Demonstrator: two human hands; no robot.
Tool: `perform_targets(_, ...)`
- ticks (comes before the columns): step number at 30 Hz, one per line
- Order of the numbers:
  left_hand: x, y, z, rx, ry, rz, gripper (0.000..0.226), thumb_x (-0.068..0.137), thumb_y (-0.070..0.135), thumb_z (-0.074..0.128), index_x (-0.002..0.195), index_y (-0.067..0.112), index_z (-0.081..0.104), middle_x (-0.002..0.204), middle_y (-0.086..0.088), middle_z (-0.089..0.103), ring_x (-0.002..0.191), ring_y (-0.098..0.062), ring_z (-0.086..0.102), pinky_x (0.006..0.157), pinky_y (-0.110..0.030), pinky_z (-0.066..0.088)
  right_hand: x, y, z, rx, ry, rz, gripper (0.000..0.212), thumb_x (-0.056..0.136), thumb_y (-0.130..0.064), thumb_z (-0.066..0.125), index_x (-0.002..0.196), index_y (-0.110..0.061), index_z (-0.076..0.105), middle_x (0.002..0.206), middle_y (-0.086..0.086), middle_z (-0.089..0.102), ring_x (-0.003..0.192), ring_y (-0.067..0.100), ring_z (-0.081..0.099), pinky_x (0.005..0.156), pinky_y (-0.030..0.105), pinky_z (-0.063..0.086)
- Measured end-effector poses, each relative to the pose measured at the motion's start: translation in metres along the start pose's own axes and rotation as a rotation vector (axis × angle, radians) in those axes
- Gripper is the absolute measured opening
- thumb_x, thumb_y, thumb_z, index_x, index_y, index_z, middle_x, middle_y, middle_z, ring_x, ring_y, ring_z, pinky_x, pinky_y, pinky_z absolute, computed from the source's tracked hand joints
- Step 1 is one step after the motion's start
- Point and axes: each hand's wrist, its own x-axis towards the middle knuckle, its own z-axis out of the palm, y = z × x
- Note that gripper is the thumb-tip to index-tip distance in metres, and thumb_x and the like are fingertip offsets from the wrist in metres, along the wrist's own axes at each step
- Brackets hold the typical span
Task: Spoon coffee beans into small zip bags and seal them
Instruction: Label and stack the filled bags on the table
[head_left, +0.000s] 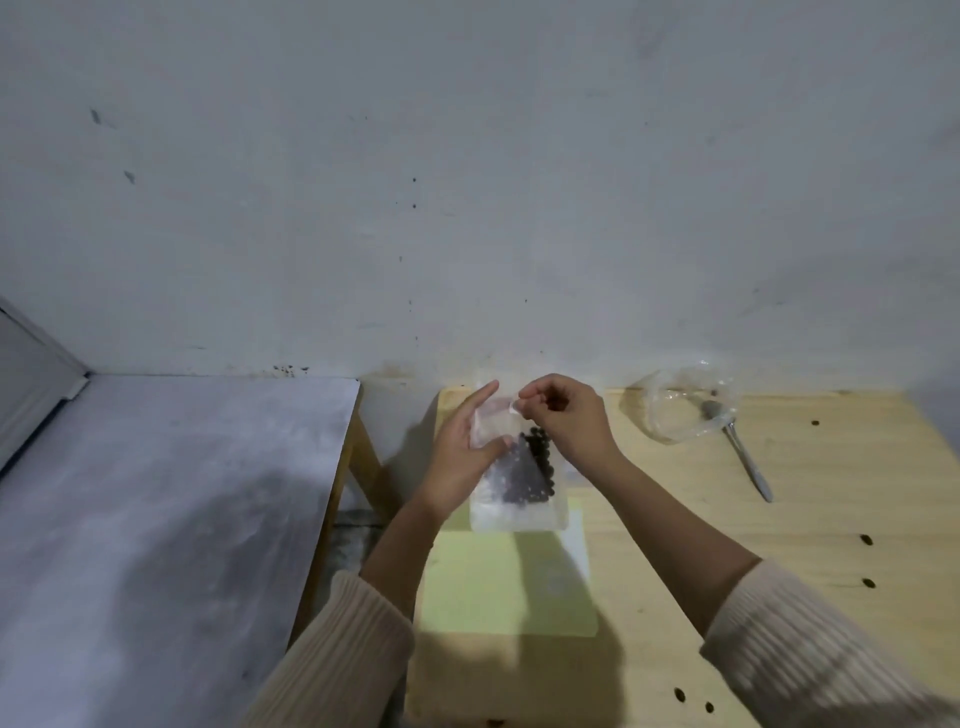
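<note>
Head view: L hand (460, 460) and R hand (569, 423) are up together over the far-left part of the wood bench (779, 545), a clear zip bag (493, 422) between them. L grip: fingers straight up behind the bag's left side, thumb across the front, so the bag is pinched. R grip: narrow, fingertips curled and pinching the bag's top edge near the L fingertips. Beans (535, 470) sit as a dark clump in the bag's lower right, just under the R hand. Bag's whitish bottom edge is at the far end of a pale yellow sheet (498, 587) lying flat on the bench; touching or just above, can't tell. Mouth sealed or not: too blurry. Spoon (746, 462) lies well to the right, bowl end at a crumpled clear container (675, 410) by the wall (467, 182), handle pointing to the near right. Bowl or bag, can't tell. Ribbed cream sleeves (343, 660) cover both forearms. Grey top (156, 493) stands left of the bench, apart from it.
</note>
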Motion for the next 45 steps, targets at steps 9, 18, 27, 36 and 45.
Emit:
perform_targets(9, 0.019, 0.016, 0.016, -0.021, -0.061, 0.014, 0.061, 0.083, -0.005, 0.062, 0.133, 0.026, 0.044, 0.123, 0.032, 0.042, 0.108, 0.033, 0.033, 0.084, 0.004, 0.031, 0.014, -0.012, -0.018, -0.045, 0.051, 0.0, 0.003, 0.078, -0.007, 0.069, 0.077, -0.01, 0.069, 0.078, 0.008, 0.07, 0.072, 0.015, 0.062, 0.075, 0.031, 0.053)
perform_targets(18, 0.034, 0.013, 0.04, -0.067, -0.011, 0.028, 0.063, 0.08, -0.009, 0.064, 0.134, 0.017, 0.046, 0.117, 0.03, 0.052, 0.113, 0.024, 0.041, 0.085, 0.001, 0.035, 0.027, -0.005, -0.035, -0.227, 0.181, -0.018, 0.026, 0.07, -0.025, 0.079, 0.09, -0.021, 0.063, 0.091, -0.002, 0.059, 0.079, 0.008, 0.054, 0.074, 0.02, 0.043)
perform_targets(27, 0.069, 0.004, 0.067, -0.183, 0.153, -0.055, 0.036, 0.083, 0.001, 0.067, 0.117, 0.012, 0.062, 0.117, 0.006, 0.063, 0.107, 0.0, 0.059, 0.08, -0.016, 0.05, 0.048, 0.019, -0.064, 0.063, 0.113, 0.253, 0.058, 0.075, -0.02, 0.077, 0.122, -0.023, 0.043, 0.106, 0.01, 0.055, 0.086, 0.019, 0.057, 0.07, 0.023, 0.047)
perform_targets(36, 0.113, -0.014, 0.097, -0.032, 0.316, -0.137, 0.025, 0.085, 0.003, 0.061, 0.106, 0.015, 0.064, 0.095, -0.002, 0.068, 0.07, -0.016, 0.059, 0.06, -0.02, 0.049, 0.07, 0.057, -0.08, 0.062, 0.098, 0.228, 0.04, 0.081, -0.005, 0.063, 0.108, -0.025, 0.041, 0.095, 0.006, 0.055, 0.077, 0.025, 0.058, 0.073, 0.037, 0.052)
perform_targets(45, 0.135, -0.054, 0.116, 0.187, 0.293, -0.193, 0.031, 0.085, 0.0, 0.059, 0.113, 0.014, 0.06, 0.111, -0.005, 0.059, 0.095, -0.016, 0.058, 0.069, 0.0, 0.04, 0.089, 0.096, -0.097, -0.164, 0.137, 0.224, 0.019, 0.08, -0.003, 0.066, 0.091, -0.015, 0.056, 0.087, -0.004, 0.056, 0.067, 0.004, 0.052, 0.061, 0.003, 0.041)
